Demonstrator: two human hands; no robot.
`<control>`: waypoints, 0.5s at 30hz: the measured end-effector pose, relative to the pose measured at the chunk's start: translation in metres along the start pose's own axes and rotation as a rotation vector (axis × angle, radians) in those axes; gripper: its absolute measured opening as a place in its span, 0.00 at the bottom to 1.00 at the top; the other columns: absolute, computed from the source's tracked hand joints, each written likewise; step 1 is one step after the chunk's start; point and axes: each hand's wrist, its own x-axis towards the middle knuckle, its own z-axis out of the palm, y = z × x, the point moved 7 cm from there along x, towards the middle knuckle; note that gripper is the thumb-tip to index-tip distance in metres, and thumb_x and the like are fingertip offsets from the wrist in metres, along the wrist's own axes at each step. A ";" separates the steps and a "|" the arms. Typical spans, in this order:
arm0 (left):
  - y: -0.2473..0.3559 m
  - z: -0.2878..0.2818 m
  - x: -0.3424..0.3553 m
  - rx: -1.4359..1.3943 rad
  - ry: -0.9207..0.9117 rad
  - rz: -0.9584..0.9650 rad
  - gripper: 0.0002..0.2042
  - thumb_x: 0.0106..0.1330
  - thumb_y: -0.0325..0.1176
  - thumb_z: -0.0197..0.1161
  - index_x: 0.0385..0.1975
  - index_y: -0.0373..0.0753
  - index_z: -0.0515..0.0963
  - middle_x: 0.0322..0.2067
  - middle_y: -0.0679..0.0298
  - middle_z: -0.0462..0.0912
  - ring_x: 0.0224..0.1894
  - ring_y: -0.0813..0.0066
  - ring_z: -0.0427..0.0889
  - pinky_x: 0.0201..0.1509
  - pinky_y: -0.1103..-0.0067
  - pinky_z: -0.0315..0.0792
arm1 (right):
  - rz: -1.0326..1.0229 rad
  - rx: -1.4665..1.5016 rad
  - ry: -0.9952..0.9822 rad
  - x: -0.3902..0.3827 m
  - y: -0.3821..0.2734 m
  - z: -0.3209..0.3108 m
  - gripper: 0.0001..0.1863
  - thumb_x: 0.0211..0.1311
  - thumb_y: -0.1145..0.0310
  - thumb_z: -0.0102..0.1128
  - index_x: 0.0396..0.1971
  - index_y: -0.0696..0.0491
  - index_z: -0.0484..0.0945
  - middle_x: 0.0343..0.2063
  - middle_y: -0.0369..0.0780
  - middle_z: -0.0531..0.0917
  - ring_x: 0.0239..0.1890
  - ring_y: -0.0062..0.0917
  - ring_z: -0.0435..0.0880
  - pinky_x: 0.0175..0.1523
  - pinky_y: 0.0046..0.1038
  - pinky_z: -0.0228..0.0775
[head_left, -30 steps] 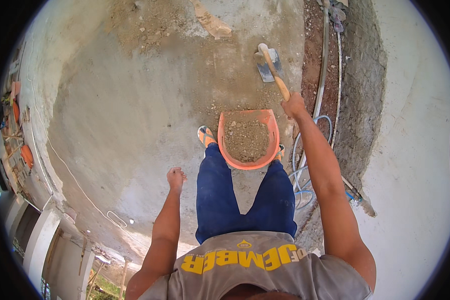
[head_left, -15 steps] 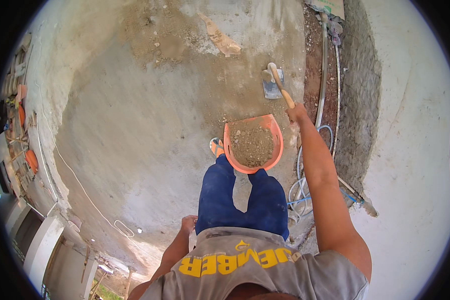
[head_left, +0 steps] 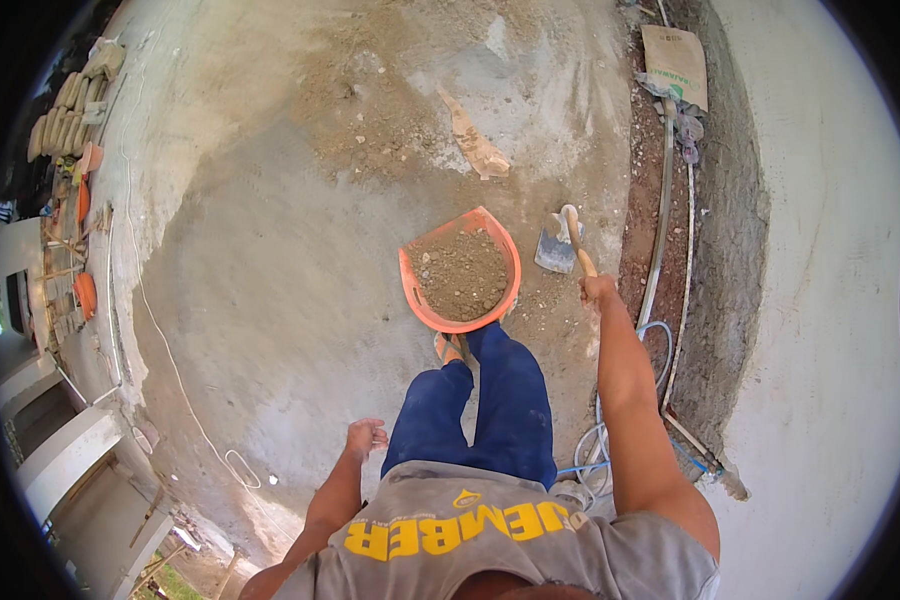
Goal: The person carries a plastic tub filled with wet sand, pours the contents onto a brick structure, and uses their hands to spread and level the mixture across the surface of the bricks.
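My right hand [head_left: 598,291] grips the wooden handle [head_left: 580,250] of a hoe, whose flat metal blade [head_left: 554,251] is low over or on the dusty concrete, right of an orange plastic container [head_left: 404,275]. Grey-brown gravelly soil [head_left: 460,270] fills much of the container, which sits at my feet, its lower rim against or just in front of my legs. My left hand [head_left: 366,434] hangs beside my left thigh, fingers loosely curled and apart, holding nothing visible.
A torn paper piece [head_left: 475,140] lies on the concrete [head_left: 250,260] ahead. Along the right run pipes [head_left: 660,230], a coiled hose [head_left: 600,445] and a paper sack [head_left: 675,65] beside pale plaster [head_left: 830,300]. A white cord [head_left: 170,380], orange containers [head_left: 84,295] and stacked sacks [head_left: 65,120] are left.
The container has shifted left and turned, relative to the floor's features. My legs have stepped forward, and the hoe in my right hand has moved along with me. My left hand has swung slightly.
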 end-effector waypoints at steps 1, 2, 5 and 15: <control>-0.001 -0.001 -0.007 -0.011 0.016 0.004 0.15 0.71 0.30 0.47 0.47 0.31 0.79 0.30 0.53 0.81 0.31 0.61 0.84 0.36 0.66 0.85 | 0.008 -0.002 -0.015 0.002 0.001 0.005 0.11 0.62 0.74 0.65 0.29 0.69 0.79 0.18 0.44 0.79 0.14 0.32 0.77 0.16 0.37 0.69; -0.002 -0.003 -0.016 -0.031 0.035 0.006 0.15 0.72 0.30 0.46 0.47 0.31 0.79 0.30 0.54 0.81 0.31 0.61 0.84 0.36 0.66 0.85 | 0.016 -0.002 -0.033 0.003 0.001 0.011 0.11 0.62 0.74 0.65 0.29 0.69 0.79 0.18 0.44 0.79 0.14 0.32 0.77 0.16 0.37 0.69; 0.014 0.041 -0.027 -0.097 -0.006 0.052 0.15 0.71 0.27 0.45 0.46 0.32 0.79 0.30 0.54 0.81 0.32 0.62 0.84 0.36 0.66 0.85 | 0.007 -0.038 -0.005 0.039 0.024 -0.021 0.09 0.61 0.75 0.64 0.28 0.67 0.78 0.17 0.45 0.79 0.14 0.32 0.77 0.16 0.36 0.69; 0.042 0.065 -0.084 -0.167 0.243 0.042 0.13 0.67 0.25 0.49 0.43 0.31 0.81 0.29 0.52 0.85 0.28 0.61 0.86 0.29 0.68 0.82 | 0.044 -0.351 -0.056 0.046 0.030 0.020 0.18 0.57 0.67 0.65 0.42 0.66 0.84 0.34 0.52 0.89 0.40 0.36 0.91 0.42 0.38 0.82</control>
